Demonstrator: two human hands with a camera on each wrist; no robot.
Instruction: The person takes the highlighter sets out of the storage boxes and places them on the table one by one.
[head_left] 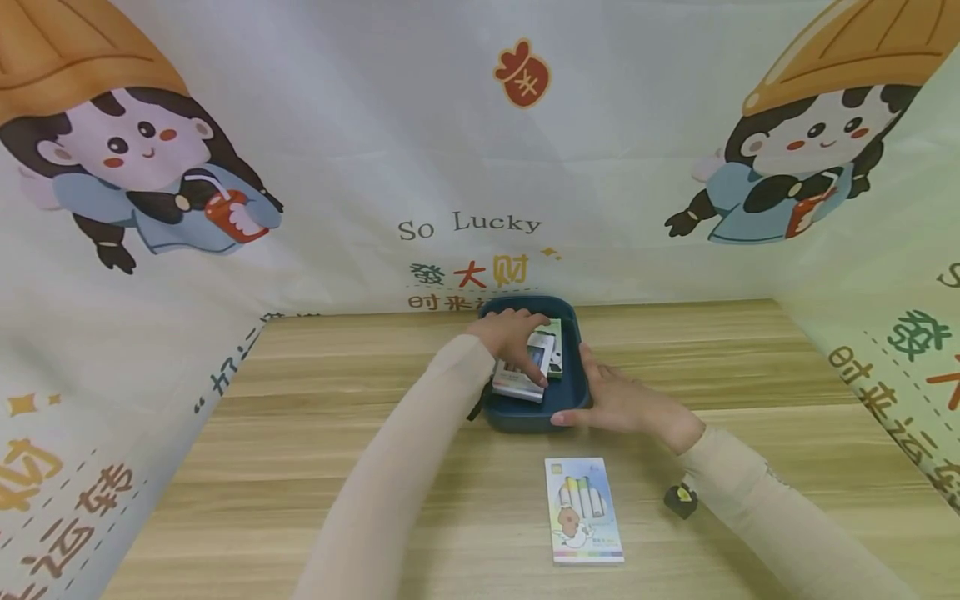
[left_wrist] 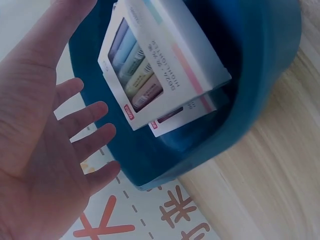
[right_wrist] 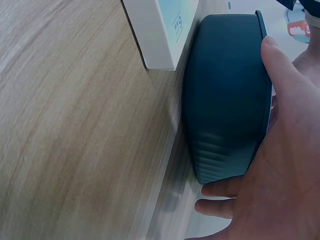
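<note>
My left hand (head_left: 513, 337) reaches over a dark blue plastic basket (head_left: 534, 423), fingers spread and loosely bent. Beneath it in the basket lies a white highlighter box (left_wrist: 160, 65) with a window showing pastel pens. A second similar box (left_wrist: 187, 111) sits under it. Beside them is a green box (head_left: 556, 350) with a panda print. My right hand (head_left: 626, 400) rests against the basket's right side. Its thumb touches the rim, and its fairly straight fingers lie along the outside wall in the right wrist view.
A white box with pictured markers (head_left: 583, 510) lies flat on the wooden table (head_left: 315, 417), in front of the basket. A printed cloth (head_left: 360, 150) stands behind the table and along both sides. The basket is near the table's back edge.
</note>
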